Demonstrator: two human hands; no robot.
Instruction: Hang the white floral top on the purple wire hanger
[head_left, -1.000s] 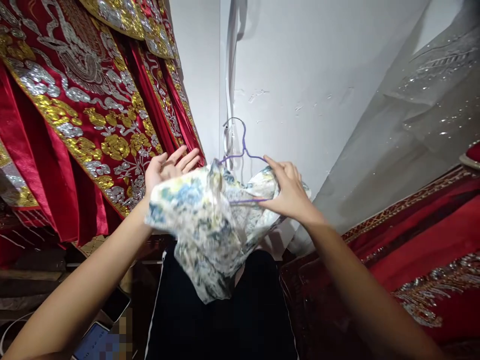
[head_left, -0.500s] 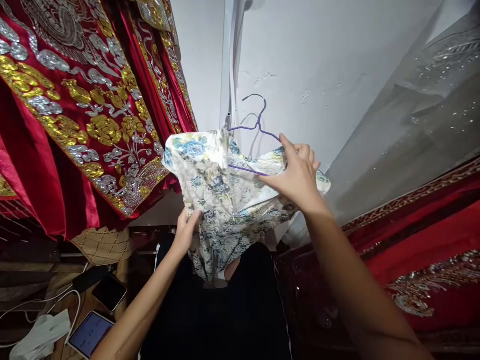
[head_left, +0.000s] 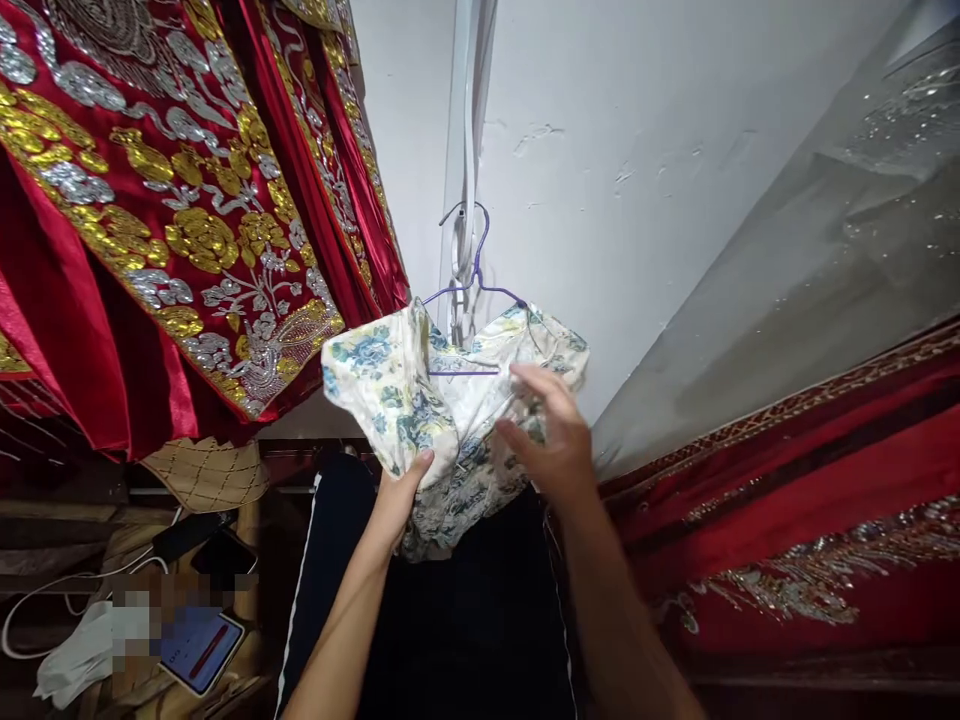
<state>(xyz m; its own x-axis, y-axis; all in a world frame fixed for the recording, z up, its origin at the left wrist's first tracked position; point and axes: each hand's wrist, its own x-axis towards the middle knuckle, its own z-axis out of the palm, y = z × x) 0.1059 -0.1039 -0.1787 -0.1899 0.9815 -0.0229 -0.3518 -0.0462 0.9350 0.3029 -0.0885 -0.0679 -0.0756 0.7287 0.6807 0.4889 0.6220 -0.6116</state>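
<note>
Floral garment (head_left: 420,400) is hung on a purple wire hanger (head_left: 472,290), centre of view, in front of the white wall (head_left: 637,150). Fabric is white with blue and yellow flowers, bunched and draped down from the hanger's shoulders; the hanger's lower bar is seen across the neck opening. What the hook rests on cannot be told; it sits against a white strip (head_left: 463,150) running up the wall.

Left hand (head_left: 401,500) is closed on the garment's lower left part, thumb seen pressed on the front of the cloth, fabric pinched between thumb and fingers. Right hand (head_left: 551,440) is held just right of that, at the garment's right side, fingers half curled and loosely spread; the hand is motion-blurred, so whether cloth is pinched cannot be told. Both forearms are raised from the near edge.

Left of the garment, red embroidered cloth (head_left: 150,230) with gold and silver flower patterns is hung, filling the upper left. On the right, grey sequinned fabric (head_left: 825,230) is draped, with more red cloth (head_left: 810,500) with gold trim below it. Dark trousers (head_left: 435,640) with a white side stripe are seen near, below the hands. Near left, a phone (head_left: 202,645) with a lit screen, a white cable (head_left: 45,610) and white crumpled cloth (head_left: 75,655) are laid on a cluttered surface.
</note>
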